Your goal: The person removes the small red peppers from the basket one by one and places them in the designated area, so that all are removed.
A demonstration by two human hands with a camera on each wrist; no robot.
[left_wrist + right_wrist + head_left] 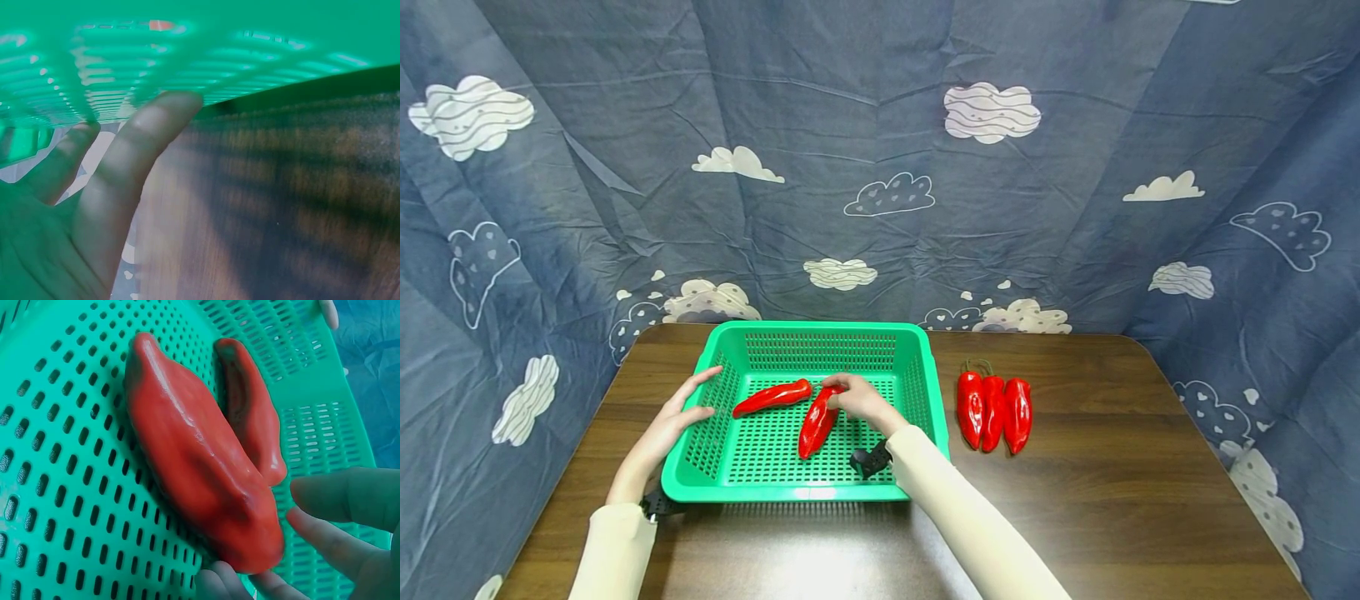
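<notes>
Inside the green basket (805,493), my right hand (861,400) pinches the stem end of a red pepper (817,427) with thumb and finger. In the right wrist view that pepper (200,456) slants over the slotted floor, while two other fingers (347,494) stay apart from it. A second, slimmer red pepper (772,397) lies to its left on the basket floor. My left hand (662,429) rests at the basket's left side, with fingers spread and fairly straight over the rim. In the left wrist view the thumb and a finger show close to the slotted wall.
To the right of the basket, three red peppers (994,410) lie side by side on the brown wooden table (1097,467). Behind the table hangs a blue-grey curtain (895,233) with cloud patterns.
</notes>
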